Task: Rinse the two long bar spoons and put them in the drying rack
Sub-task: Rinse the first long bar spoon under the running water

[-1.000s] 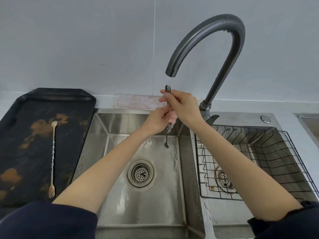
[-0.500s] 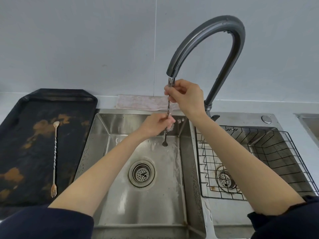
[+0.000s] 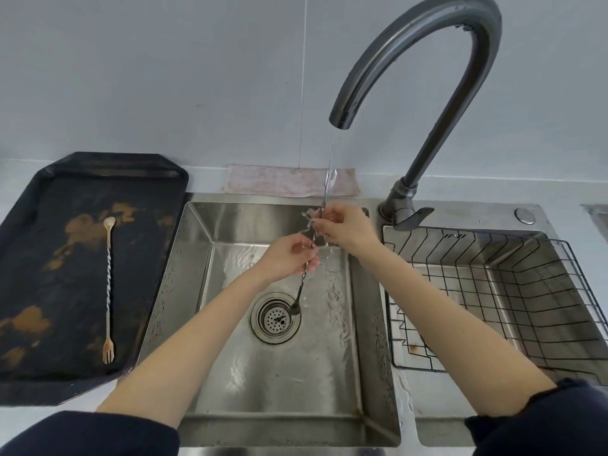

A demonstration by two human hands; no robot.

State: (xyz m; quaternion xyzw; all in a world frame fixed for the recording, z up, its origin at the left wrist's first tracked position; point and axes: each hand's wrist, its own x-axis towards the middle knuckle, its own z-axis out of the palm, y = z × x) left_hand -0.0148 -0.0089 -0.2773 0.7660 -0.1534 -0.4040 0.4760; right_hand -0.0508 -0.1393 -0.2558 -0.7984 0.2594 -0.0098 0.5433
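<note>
A dark bar spoon [image 3: 300,291] hangs nearly upright under the running water from the tap [image 3: 424,70]. Its bowl points down above the drain and its top end reaches up into the stream. My left hand [image 3: 289,260] grips its twisted shaft low down. My right hand [image 3: 345,229] pinches the shaft higher up, and water splashes off both. A second, gold-coloured bar spoon [image 3: 108,287] with a fork end lies lengthwise on the black tray [image 3: 39,258] at the left. The wire drying rack [image 3: 513,291] sits in the right basin with nothing in it.
The left sink basin [image 3: 279,373] is wet, with a round drain strainer [image 3: 275,319] in the middle. A pinkish cloth [image 3: 279,184] lies behind the sink against the wall. The tap lever [image 3: 413,217] points towards the rack.
Both hands have come down the spoon, away from the spout. The spoon sits lower, with its bowl near the drain and its top end bare in the stream.
</note>
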